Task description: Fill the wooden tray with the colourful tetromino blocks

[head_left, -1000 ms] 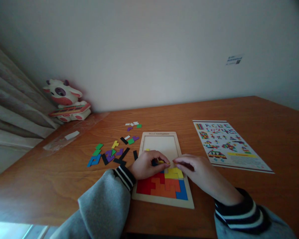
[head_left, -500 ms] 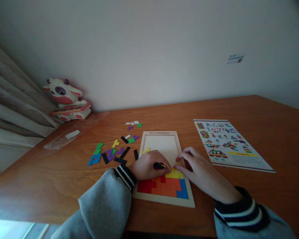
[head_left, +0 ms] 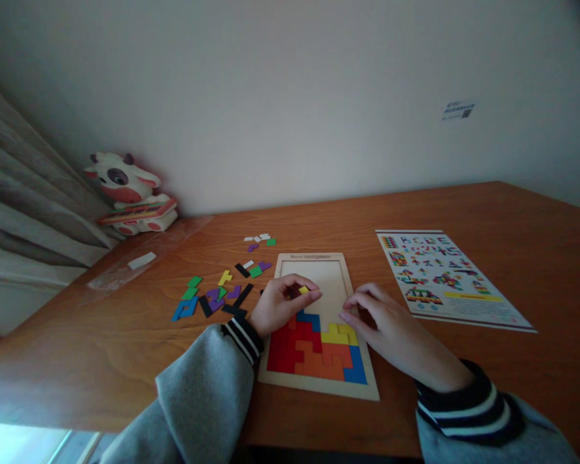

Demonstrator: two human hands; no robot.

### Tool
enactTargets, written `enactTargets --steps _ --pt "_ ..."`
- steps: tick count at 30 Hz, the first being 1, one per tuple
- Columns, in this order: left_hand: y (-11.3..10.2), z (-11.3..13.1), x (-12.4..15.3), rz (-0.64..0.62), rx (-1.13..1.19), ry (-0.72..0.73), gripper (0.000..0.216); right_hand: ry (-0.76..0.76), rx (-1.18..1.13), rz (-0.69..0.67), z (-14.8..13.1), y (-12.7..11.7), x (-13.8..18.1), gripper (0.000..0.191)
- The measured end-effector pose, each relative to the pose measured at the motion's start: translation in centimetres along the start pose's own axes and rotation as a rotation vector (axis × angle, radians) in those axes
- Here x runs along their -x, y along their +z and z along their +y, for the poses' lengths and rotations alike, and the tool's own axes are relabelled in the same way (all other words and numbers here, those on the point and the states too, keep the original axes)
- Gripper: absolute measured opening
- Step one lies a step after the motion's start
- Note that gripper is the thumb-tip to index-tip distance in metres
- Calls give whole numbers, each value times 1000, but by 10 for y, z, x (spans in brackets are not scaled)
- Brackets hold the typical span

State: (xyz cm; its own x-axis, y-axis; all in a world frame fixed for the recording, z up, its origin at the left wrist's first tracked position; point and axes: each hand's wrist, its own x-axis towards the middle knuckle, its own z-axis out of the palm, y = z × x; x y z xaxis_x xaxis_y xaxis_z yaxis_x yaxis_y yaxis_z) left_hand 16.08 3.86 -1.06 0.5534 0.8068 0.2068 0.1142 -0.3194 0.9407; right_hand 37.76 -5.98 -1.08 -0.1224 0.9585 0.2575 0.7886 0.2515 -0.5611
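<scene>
The wooden puzzle tray (head_left: 319,390) lies on the table between my hands. Red pieces (head_left: 280,351), orange pieces (head_left: 314,362), blue pieces (head_left: 355,367) and yellow pieces (head_left: 338,334) fill its near part. My left hand (head_left: 281,304) is over the tray's left side, thumb and forefinger closed around a yellow puzzle piece (head_left: 304,290), partly hidden by the fingers. Over the right rim, my right hand (head_left: 379,319) has its fingers bent and slightly apart, with nothing visible in them. Its thumb tip is just above the yellow pieces.
Loose puzzle pieces (head_left: 216,299) in several colours lie left of the tray, with white pieces (head_left: 264,236) farther back. A printed pattern sheet (head_left: 444,277) lies at the right. A cow toy (head_left: 130,193) and a clear plastic bag (head_left: 120,270) are at the back left.
My left hand has moved up and left, away from the yellow pieces in the tray, uncovering the red and blue ones. A yellow piece now shows between its fingers. My right hand has barely moved.
</scene>
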Motion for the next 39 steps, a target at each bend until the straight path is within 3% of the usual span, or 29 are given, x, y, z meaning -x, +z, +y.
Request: enactTargets --steps 12,26,34,39 --pt "1 0 -4 118 160 -79 37 -91 -5 -85 -14 -1 -3 12" --pt "-2 0 -5 138 229 -106 43 -62 -56 -140 -13 1 -2 11" --pt "-6 3 -7 220 239 -61 44 -84 -38 -46 -18 -3 -3 15" --pt "-5 -1 -5 113 186 -41 34 -52 -32 81 -13 -3 -2 23"
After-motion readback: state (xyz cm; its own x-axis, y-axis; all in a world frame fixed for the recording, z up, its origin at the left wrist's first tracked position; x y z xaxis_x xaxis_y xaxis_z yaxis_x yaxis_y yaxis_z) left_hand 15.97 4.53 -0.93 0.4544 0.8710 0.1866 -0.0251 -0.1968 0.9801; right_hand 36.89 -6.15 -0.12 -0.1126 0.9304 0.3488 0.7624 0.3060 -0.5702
